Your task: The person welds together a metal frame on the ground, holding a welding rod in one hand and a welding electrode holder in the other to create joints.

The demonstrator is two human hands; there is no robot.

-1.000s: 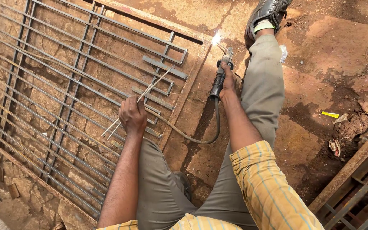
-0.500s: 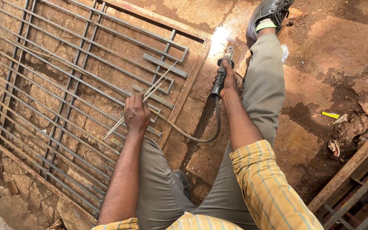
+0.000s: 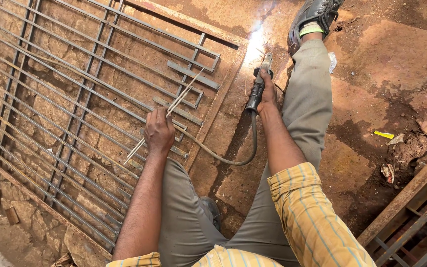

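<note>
The right hand [image 3: 269, 94] is clamped around the black handle of a welding electrode holder [image 3: 258, 86], whose tip meets the rusty frame of a metal grille [image 3: 100, 104] lying flat on the reddish ground, with a bright arc [image 3: 256, 42] there. The left hand [image 3: 159, 132] is closed on a few thin welding rods [image 3: 174, 105] over the grille bars. A small yellow scrap [image 3: 384, 134] lies on the dirt to the right.

Welding yard (steel grille [image 3: 90, 99], dirt ground [image 3: 371, 74])
</note>
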